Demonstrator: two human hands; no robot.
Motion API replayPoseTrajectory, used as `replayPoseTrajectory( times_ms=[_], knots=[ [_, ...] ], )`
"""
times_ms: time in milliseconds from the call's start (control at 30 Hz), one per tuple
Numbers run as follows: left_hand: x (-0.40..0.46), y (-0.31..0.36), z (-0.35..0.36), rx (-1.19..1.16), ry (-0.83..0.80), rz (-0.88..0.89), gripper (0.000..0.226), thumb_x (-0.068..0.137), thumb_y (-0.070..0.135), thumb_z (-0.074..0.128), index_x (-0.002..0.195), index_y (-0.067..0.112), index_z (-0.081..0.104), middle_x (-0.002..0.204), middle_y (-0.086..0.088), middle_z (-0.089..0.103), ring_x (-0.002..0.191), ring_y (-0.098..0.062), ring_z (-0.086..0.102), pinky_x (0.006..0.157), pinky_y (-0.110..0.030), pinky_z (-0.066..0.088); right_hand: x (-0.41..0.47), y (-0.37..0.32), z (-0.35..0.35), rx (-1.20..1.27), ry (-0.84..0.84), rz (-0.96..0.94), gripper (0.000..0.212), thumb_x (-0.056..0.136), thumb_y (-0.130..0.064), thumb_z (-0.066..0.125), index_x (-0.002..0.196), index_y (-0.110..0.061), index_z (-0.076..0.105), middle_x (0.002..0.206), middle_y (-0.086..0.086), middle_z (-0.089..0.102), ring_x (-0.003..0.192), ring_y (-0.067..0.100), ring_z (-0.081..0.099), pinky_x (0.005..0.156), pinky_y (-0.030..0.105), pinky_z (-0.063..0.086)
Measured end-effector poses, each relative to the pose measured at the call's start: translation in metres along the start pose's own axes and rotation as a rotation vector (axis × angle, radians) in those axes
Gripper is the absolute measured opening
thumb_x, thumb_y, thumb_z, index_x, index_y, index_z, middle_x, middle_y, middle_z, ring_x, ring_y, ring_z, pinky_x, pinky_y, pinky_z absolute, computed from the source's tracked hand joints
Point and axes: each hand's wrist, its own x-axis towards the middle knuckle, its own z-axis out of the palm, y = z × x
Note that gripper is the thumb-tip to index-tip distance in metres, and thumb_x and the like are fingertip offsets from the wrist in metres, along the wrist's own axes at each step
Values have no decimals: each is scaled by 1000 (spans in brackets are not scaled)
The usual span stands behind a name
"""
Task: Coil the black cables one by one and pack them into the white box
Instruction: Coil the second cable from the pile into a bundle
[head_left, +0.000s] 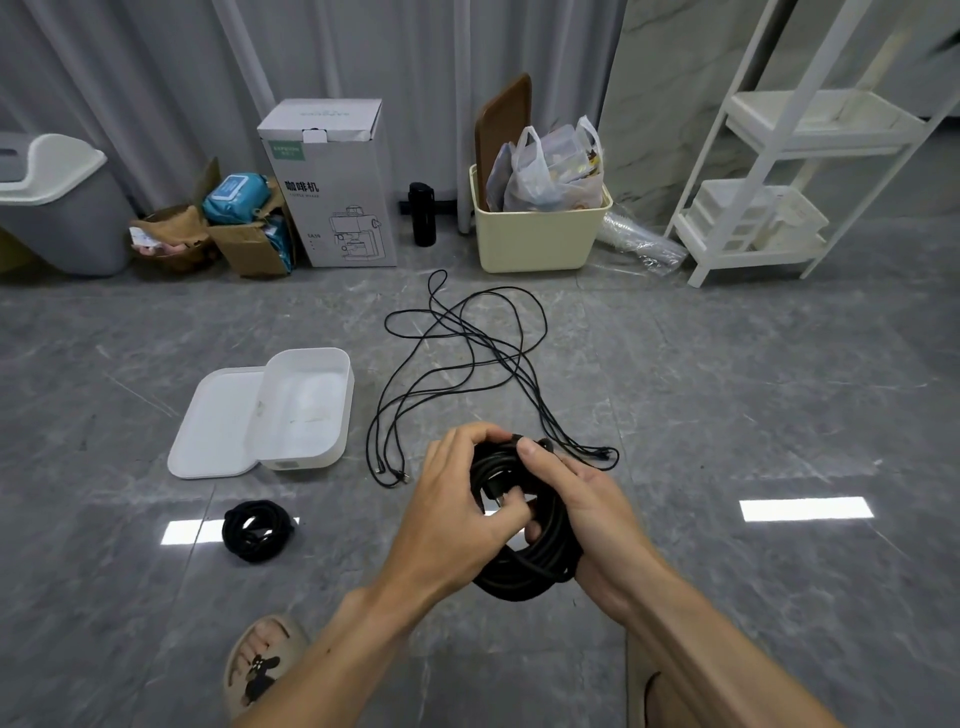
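A thick black cable coil (535, 564) hangs between both hands above the grey floor. My left hand (457, 499) grips the coil's upper left and pinches its plug end. My right hand (582, 499) holds the coil from the right, thumb on top. The white box (306, 410) sits open on the floor to the left, its inside bare, resting partly on its lid (213, 426). A smaller coiled black cable (257, 530) lies on the floor in front of the box. Loose thin black cables (467, 348) sprawl on the floor beyond my hands.
Along the curtain stand a grey bin (57, 208), cardboard boxes (249, 234), a white coffee machine carton (332, 182), a black bottle (423, 213) and a cream tub (535, 234) with bags. A white shelf rack (769, 182) stands at the right. My sandalled foot (260, 665) is at the bottom.
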Motion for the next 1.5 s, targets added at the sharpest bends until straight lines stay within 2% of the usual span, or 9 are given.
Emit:
replayPoseTrajectory(
  times_ms=[133, 267, 333, 467, 700, 867, 1100, 1233, 1500],
  knots=[
    [4, -1, -6, 36, -50, 64, 40, 74, 45, 64, 111, 48, 49, 116, 29, 50, 116, -6, 52, 96, -18, 42, 3, 4, -1, 57, -10, 48, 29, 92, -31, 69, 105, -6, 74, 79, 3, 70, 56, 9, 55, 50, 21, 45],
    [4, -4, -10, 179, -60, 113, 42, 73, 49, 64, 111, 49, 46, 126, 31, 41, 124, 4, 40, 105, -18, 29, 5, 7, -2, 101, 51, 82, 30, 92, -33, 69, 110, -10, 75, 96, 5, 78, 64, 13, 67, 53, 24, 50],
    [2, -5, -9, 178, -15, 55, 35, 77, 47, 69, 104, 46, 47, 114, 28, 46, 116, 2, 45, 100, -23, 36, 7, 8, -4, 107, 58, 63, 33, 91, -34, 70, 115, -12, 72, 105, 6, 77, 77, 19, 72, 65, 32, 54],
    [3, -4, -8, 154, 21, -46, 32, 84, 38, 73, 107, 43, 52, 108, 22, 53, 104, 3, 54, 85, -18, 44, 10, 12, -5, 126, 79, 26, 39, 91, -33, 70, 124, -13, 65, 112, 2, 76, 98, 31, 74, 95, 52, 50],
    [1, -6, -13, 273, -27, 52, 28, 90, 31, 71, 117, 30, 63, 103, 26, 57, 98, 1, 57, 86, -15, 43, 10, 8, -7, 138, 8, 121, 38, 92, -27, 67, 126, -10, 65, 115, 6, 75, 105, 21, 72, 73, 31, 50],
    [2, -5, -14, 306, -57, 84, 29, 89, 32, 71, 117, 26, 65, 105, 18, 65, 94, 0, 57, 78, -5, 38, 11, 4, -11, 43, 16, 170, 33, 88, -35, 72, 111, -11, 75, 105, 9, 77, 84, 17, 71, 64, 27, 52],
    [0, -8, -10, 308, -43, 114, 30, 87, 30, 73, 117, 28, 67, 104, 19, 68, 101, 0, 56, 77, -3, 38, 14, -3, -18, 120, -8, 293, 32, 86, -27, 74, 110, -5, 76, 107, 18, 75, 85, 25, 71, 56, 26, 54],
    [0, -7, -12, 229, -45, 70, 26, 88, 34, 72, 112, 37, 61, 95, 31, 62, 97, 5, 59, 79, -10, 46, 15, -3, -18, 194, 15, 298, 29, 88, -24, 73, 106, -2, 75, 91, 16, 74, 70, 20, 70, 55, 25, 54],
    [1, -1, -10, 257, -25, -91, 19, 89, 40, 70, 103, 28, 64, 96, 22, 63, 93, 0, 57, 82, -21, 48, 15, 3, -17, 256, 69, 293, 29, 88, -22, 73, 109, -2, 73, 84, 13, 74, 66, 16, 70, 57, 24, 55]
  ],
)
